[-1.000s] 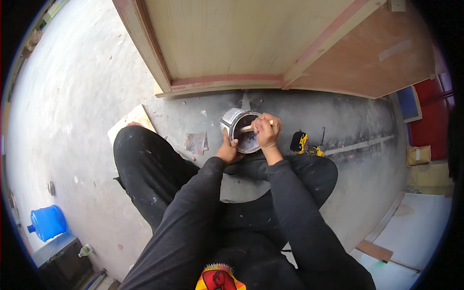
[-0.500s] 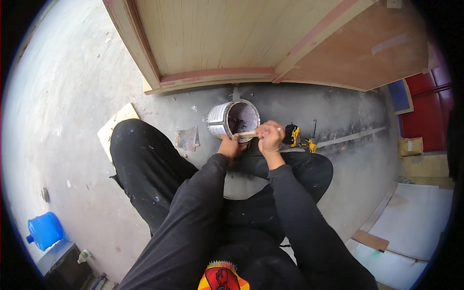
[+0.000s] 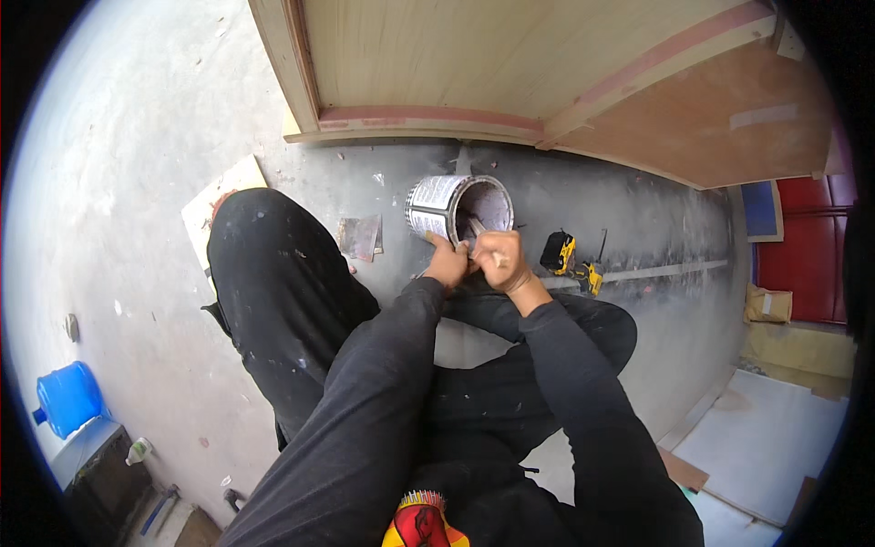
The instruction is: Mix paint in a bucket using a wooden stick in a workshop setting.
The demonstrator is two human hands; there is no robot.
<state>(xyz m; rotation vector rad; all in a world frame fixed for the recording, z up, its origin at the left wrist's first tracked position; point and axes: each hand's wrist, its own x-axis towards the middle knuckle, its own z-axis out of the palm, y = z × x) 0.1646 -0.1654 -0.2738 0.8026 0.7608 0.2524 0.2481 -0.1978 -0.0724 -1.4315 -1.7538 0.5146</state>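
Observation:
A metal can (image 3: 435, 206) with a pale printed label lies tipped toward me on the floor, its mouth facing right. Pinkish-grey paste coats its inner wall. My left hand (image 3: 447, 263) is closed on the can's near lower side, thumb up along the wall. In my right fist (image 3: 503, 257) is a light wooden stick (image 3: 478, 226). One end of the stick reaches into the can's mouth; the other shows at the fist. The stick's tip inside the can is hard to make out.
Right of the can lies a yellow-and-black power tool (image 3: 572, 263). A sandpaper-like sheet (image 3: 361, 237) is on the left. Beyond stands a wooden panel frame (image 3: 428, 128). My bent knees flank the can. A blue water jug (image 3: 71, 399) is far left.
The stick has swung from lying across the can's mouth to pointing inside it. My right hand has turned over and closed into a fist around it. The view has shifted slightly.

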